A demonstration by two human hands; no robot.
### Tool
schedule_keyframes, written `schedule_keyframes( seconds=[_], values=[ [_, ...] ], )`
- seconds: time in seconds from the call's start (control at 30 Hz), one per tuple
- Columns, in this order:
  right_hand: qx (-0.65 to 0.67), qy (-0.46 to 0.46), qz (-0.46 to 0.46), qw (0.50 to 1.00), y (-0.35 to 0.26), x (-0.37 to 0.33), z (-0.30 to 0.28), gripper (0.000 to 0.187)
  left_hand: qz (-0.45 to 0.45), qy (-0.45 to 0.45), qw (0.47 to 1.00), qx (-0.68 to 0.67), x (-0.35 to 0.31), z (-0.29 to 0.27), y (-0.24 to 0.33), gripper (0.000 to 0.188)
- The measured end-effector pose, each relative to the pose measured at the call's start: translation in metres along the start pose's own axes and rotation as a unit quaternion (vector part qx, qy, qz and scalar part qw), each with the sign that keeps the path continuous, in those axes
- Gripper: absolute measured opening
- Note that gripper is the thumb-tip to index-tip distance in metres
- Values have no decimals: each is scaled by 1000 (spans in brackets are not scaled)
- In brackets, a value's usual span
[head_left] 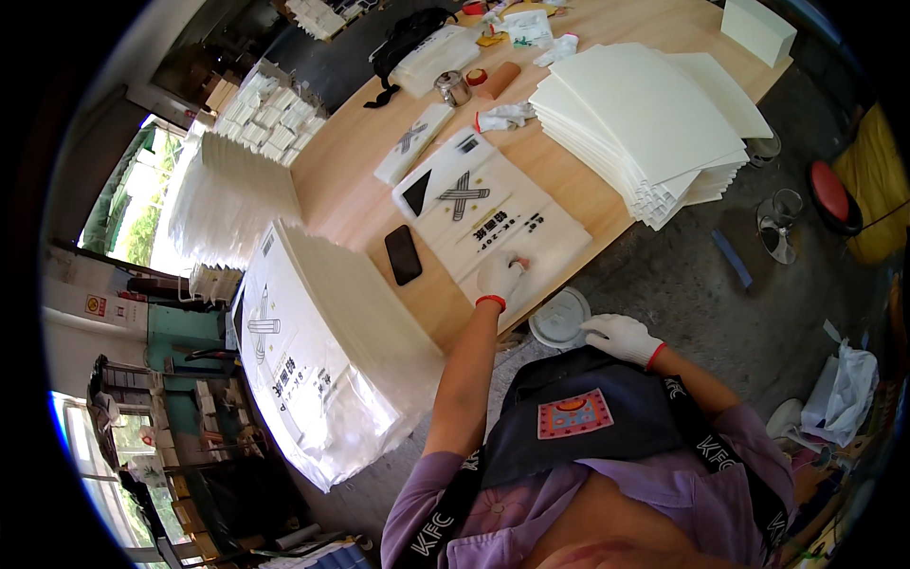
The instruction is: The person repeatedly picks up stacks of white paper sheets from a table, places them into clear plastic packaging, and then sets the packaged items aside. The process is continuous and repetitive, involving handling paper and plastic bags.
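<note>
My left hand [500,275], in a white glove with a red cuff, presses flat on a printed white plastic bag [493,211] lying on the wooden table [351,194]. My right hand [618,336], gloved the same way, rests with fingers spread against my dark apron near the table's edge, just beside a round white stool seat [559,318] below. It holds nothing. A black phone [403,254] lies left of the bag. A tall stack of the same printed bags [327,351] stands at my left.
A large fanned stack of plain white sheets [649,119] lies at the table's right. Another flat pack [414,142], a metal cup [452,87], spare gloves [505,116], a black bag [408,43] and a white box [758,28] sit farther back. A red stool [834,194] stands on the floor.
</note>
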State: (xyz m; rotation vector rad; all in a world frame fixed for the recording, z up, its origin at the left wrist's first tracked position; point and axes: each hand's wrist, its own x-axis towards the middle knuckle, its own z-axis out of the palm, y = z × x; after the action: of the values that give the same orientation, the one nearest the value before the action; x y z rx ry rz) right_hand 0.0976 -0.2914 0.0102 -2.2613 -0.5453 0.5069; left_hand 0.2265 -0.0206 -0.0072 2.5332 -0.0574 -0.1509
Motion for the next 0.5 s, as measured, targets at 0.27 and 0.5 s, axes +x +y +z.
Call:
schedule_keyframes(
  seconds=[0.27, 0.5],
  values=[
    [237, -8, 84, 968, -28, 84, -37, 42, 26, 91, 994, -60, -1, -30, 21, 23],
    [203, 179, -59, 961, -30, 192, -16, 46, 41, 173, 875, -450, 17, -46, 29, 19]
  ],
)
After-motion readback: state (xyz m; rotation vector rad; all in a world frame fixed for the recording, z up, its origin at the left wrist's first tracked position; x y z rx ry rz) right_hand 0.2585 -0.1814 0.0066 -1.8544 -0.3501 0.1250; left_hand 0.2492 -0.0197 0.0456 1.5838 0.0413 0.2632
